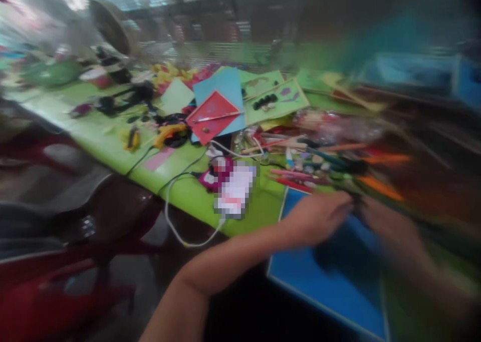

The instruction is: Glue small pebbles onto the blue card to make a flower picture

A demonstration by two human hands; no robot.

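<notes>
My left hand [319, 218] reaches in over a blue board [296, 267] with a pale edge, its fingers pressed together. My right hand [387, 227] comes from the right and meets it. Between the two sits a small dark thing [356, 203], too blurred to name. Motion smears the right hand's fingers. A dark shadow falls on the blue board below the hands. Just beyond lie pink and red pens [291, 176] and several other loose sticks.
A phone [236, 189] with a white cable [171, 222] lies near the green table's edge [191, 214]. Behind it are a red sheet [216, 112], a light-blue sheet [229, 84] and a framed green picture [278, 101]. Yellow-handled scissors [165, 135] lie left; a red chair [67, 292] stands below.
</notes>
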